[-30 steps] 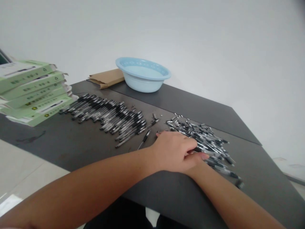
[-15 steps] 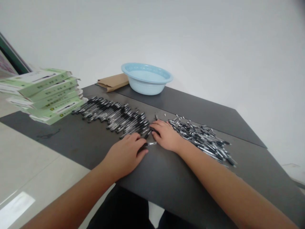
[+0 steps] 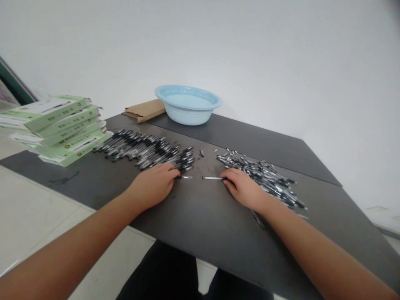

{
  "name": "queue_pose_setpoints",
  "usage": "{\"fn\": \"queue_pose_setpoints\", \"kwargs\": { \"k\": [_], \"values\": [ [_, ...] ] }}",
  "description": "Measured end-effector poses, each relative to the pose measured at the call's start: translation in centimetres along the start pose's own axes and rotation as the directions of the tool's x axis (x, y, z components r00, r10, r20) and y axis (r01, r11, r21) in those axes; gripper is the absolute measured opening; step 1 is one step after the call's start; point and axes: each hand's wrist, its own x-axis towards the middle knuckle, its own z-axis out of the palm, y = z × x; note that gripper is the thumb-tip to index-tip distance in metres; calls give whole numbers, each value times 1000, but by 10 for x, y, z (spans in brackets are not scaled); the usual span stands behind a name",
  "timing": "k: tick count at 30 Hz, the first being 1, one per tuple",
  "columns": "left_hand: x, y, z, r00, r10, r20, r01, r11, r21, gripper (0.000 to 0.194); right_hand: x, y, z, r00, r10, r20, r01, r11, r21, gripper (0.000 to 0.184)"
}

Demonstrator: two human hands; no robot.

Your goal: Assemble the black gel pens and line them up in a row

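Note:
My left hand (image 3: 156,183) is closed on a pen (image 3: 185,177), whose dark section and clear end stick out to the right past my fingertips. Opposite it, my right hand (image 3: 242,185) pinches another pen (image 3: 211,178), its clear barrel pointing left. A short gap separates the two pens. Beyond my left hand lies a long row of pens (image 3: 150,150), laid roughly side by side. Beside and behind my right hand is a loose heap of pens and pen parts (image 3: 278,183). One dark pen (image 3: 258,219) lies partly under my right wrist.
A stack of green and white boxes (image 3: 65,131) stands at the left. Toward the wall are a light blue basin (image 3: 190,114) and a brown paper bag (image 3: 145,110). Small loose pieces (image 3: 231,152) lie on the dark table (image 3: 193,225) near the heap.
My hands have moved apart, the left one leftward and the right one rightward. A pen now shows in my right fingers. The view has shifted slightly.

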Motion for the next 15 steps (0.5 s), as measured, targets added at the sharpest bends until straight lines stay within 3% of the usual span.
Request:
{"fn": "queue_pose_setpoints", "kwargs": {
  "k": [5, 10, 15],
  "values": [
    [17, -8, 0, 999, -30, -10, 30, 999, 31, 31, -19, 3, -5, 1000, -20, 2, 20, 1000, 15, 31],
    [33, -1, 2, 999, -50, -13, 51, 996, 78, 34, -28, 7, -12, 1000, -15, -16, 15, 999, 31, 38],
    [43, 16, 9, 998, -67, 1, 67, 990, 125, 40, -49, 6, -29, 988, 151, 10, -151, 987, -61, 44]
  ]
}}
